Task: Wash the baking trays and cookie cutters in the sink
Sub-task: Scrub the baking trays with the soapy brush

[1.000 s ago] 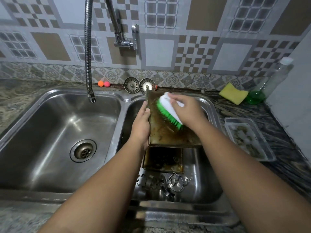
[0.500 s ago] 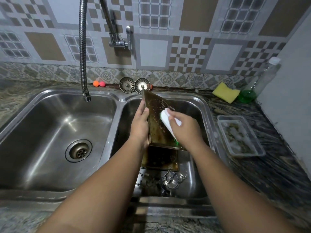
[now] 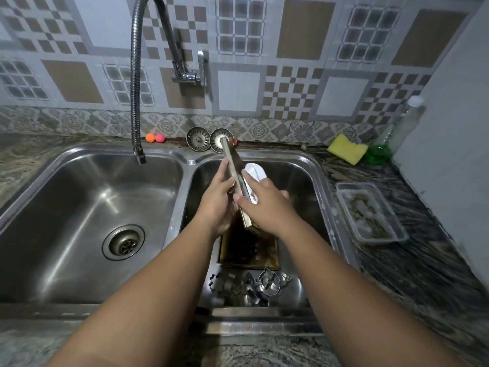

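Over the right sink basin [image 3: 316, 181] I hold a greasy baking tray [image 3: 232, 165] almost edge-on to the camera. My left hand [image 3: 217, 202] grips its left side. My right hand [image 3: 264, 205] holds a white scrub brush [image 3: 254, 173] against the tray's right face; the green bristles are hidden. A second dirty tray [image 3: 248, 250] lies flat on the basin floor below. Several metal cookie cutters [image 3: 248, 286] lie in the basin's near end.
The left basin [image 3: 87, 207] with its drain sits under the flexible faucet [image 3: 136, 96]. Two strainers [image 3: 209, 139] lean at the back. A yellow sponge [image 3: 346, 148], a green soap bottle [image 3: 389, 139] and a clear plastic tray [image 3: 370, 211] are on the right counter.
The tray has turned from facing me to nearly edge-on. My right hand with the brush slid down across it, then came up on its right face.
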